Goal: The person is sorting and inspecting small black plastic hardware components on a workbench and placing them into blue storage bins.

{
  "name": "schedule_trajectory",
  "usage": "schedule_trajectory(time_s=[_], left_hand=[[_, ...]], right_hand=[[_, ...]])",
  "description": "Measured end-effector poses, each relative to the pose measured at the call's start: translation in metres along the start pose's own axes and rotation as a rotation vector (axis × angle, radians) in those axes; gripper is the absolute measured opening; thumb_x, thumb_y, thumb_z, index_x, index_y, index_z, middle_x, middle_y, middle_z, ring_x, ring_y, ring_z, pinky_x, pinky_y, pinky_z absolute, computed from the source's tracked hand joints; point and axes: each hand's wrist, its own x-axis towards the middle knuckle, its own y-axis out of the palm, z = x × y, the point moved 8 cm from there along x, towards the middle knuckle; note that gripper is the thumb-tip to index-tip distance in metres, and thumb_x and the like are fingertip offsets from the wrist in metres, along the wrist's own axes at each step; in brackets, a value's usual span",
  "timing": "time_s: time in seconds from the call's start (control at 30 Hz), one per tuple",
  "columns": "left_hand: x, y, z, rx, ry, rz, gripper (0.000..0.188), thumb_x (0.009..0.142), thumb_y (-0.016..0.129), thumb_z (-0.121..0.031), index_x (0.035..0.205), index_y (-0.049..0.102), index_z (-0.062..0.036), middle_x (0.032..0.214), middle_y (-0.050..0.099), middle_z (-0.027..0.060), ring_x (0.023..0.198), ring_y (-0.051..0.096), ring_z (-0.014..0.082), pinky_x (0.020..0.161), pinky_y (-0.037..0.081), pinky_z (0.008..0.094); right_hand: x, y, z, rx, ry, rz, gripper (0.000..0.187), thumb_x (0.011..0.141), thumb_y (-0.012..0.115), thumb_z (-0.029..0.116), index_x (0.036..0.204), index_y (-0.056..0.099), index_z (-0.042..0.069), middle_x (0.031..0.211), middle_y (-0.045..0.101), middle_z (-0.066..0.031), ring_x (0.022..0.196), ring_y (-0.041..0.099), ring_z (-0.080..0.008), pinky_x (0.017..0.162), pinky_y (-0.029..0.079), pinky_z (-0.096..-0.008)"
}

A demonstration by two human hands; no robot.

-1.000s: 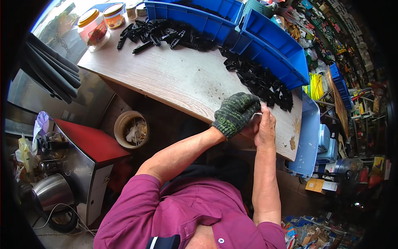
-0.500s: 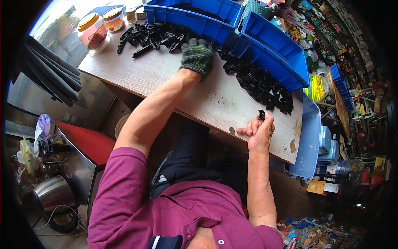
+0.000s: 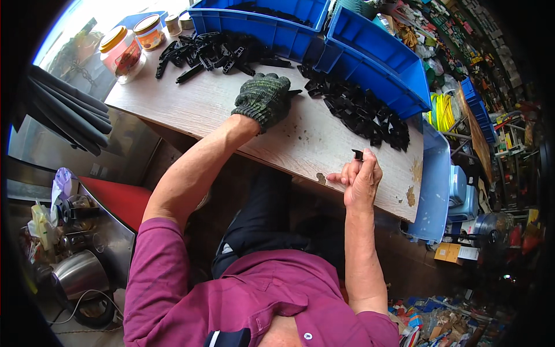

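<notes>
My left hand [image 3: 263, 98], in a dark green knitted glove, is closed over the table in front of the left pile. A black plastic strip [image 3: 295, 93] sticks out past its fingers on the right; the rest of it is hidden by the glove. My bare right hand [image 3: 361, 179] pinches a small black plastic clip [image 3: 357, 154] between thumb and forefinger, above the table's near right part. Beyond my left hand lies a heap of long black plastic parts [image 3: 214, 53]. Small black plastic pieces [image 3: 364, 110] form a second heap beyond my right hand.
Two blue bins [image 3: 260, 34] [image 3: 376, 63] stand along the table's far side. Jars with lids [image 3: 122, 53] are at the far left. The pale wooden table [image 3: 202, 107] has its near edge before my body. A light blue tub [image 3: 433, 191] is beside its right end.
My left hand has drawn back from the heap of long parts toward me, with a black strip now showing in it. My right hand stays nearly in place, its clip tilted slightly differently.
</notes>
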Motion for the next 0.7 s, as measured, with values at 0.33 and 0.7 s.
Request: schedule_trajectory(time_s=[0.33,0.7], left_hand=[[-0.015,-0.004,-0.042,-0.384,0.061,0.092,0.042,0.085,0.060,-0.016,0.127,0.056,-0.0131,0.100,0.068,0.0190,0.093,0.066,0.0390,0.081,0.052,0.0502],[-0.070,-0.017,-0.045,-0.827,-0.075,-0.088,0.029,0.084,0.071,-0.017,0.110,0.061,-0.0088,0.088,0.071,0.0142,0.082,0.069,0.0357,0.070,0.054,0.0447]], right_hand=[[0.000,-0.005,-0.003,0.007,0.008,-0.055,0.030,0.099,0.047,0.037,0.091,0.046,0.009,0.049,0.030,0.0021,0.043,0.033,-0.0104,0.045,0.056,-0.0408],[-0.001,-0.003,0.000,-0.009,0.020,-0.091,0.029,0.098,0.044,0.036,0.088,0.047,0.009,0.051,0.028,0.0023,0.043,0.032,-0.0101,0.046,0.056,-0.0410]])
